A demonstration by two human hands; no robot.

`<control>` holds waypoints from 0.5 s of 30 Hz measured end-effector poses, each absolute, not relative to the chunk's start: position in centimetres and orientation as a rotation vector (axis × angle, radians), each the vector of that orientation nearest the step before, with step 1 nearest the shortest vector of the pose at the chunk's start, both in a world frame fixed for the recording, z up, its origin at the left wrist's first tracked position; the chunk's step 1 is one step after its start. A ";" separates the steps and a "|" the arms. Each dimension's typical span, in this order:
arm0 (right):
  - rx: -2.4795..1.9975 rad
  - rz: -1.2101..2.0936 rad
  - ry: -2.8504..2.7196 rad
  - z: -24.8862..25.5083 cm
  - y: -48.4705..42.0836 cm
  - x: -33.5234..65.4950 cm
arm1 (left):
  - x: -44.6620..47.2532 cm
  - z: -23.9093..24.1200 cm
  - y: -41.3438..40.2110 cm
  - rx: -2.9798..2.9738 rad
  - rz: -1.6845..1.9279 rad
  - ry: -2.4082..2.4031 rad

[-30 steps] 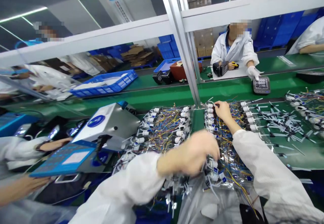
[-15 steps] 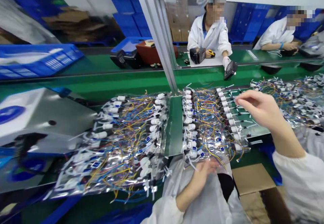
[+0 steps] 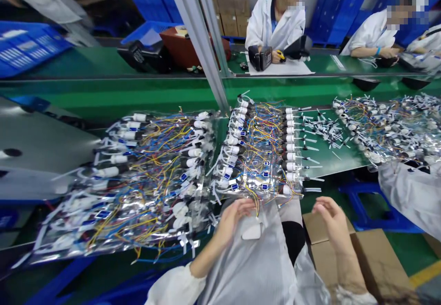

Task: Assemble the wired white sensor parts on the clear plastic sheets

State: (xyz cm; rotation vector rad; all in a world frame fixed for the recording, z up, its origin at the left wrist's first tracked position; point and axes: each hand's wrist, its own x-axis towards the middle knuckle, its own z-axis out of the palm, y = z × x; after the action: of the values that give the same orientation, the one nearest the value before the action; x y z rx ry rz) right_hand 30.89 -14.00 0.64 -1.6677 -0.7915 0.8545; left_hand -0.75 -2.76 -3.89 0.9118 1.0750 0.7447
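Observation:
Below the front edge of the middle bundle of wired parts (image 3: 263, 151), my left hand (image 3: 232, 220) has its fingers stretched out near some hanging yellow wires. My right hand (image 3: 332, 220) is at the bundle's front right, off the table edge, with loosely bent fingers and nothing visible in them. White cylindrical parts with black ends line both sides of this bundle, joined by blue, yellow and red wires over clear plastic. Short white and black pieces (image 3: 327, 130) lie in a loose pile to the right. Another wired bundle (image 3: 148, 181) spreads out on the left.
A metal machine housing (image 3: 44, 144) stands at the far left, and a metal post (image 3: 203, 43) rises behind the bundles. Open cardboard boxes (image 3: 379, 259) and a blue stool (image 3: 375, 204) are below right. Co-workers in white coats (image 3: 272, 15) sit across the green conveyor (image 3: 138, 96).
My right hand has come down from above the right row of white parts to the front right of the bundle. My left hand stays at the front edge. The view has tilted downward.

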 end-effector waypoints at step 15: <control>-1.401 0.504 -0.883 6.9 -9.9 26.6 | 5.5 9.5 -5.0 2.082 0.742 0.562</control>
State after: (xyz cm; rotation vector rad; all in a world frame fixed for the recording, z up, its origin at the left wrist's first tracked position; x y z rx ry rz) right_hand 26.63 -9.92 6.92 -1.4014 -0.8828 0.5042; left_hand 5.54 -4.96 9.48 2.0820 0.5624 0.7421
